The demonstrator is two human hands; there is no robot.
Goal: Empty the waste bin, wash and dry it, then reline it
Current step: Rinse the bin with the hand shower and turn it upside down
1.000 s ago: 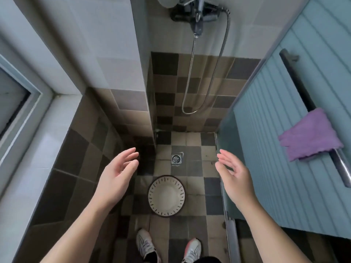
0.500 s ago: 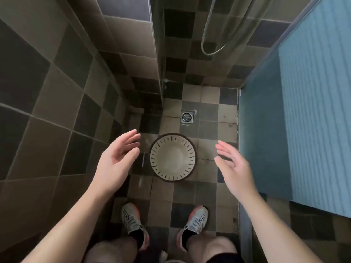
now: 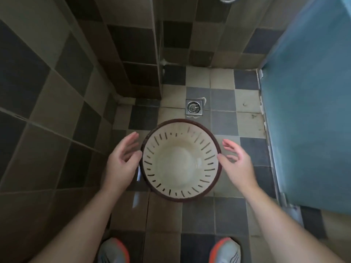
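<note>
I see my left hand (image 3: 121, 164) and right hand (image 3: 237, 164), fingers spread wide, flanking the slotted waste bin (image 3: 180, 194) at frame center.

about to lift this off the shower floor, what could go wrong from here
1. The waste bin looks to hold a little water; lifting it tilted may spill that on the shoes.
2. The tiled floor shows wet glints beside the bin, so footing may be slippery.
3. The left hand and right hand flank the dark rim, open and not yet gripping; a wet rim could slip.
</note>
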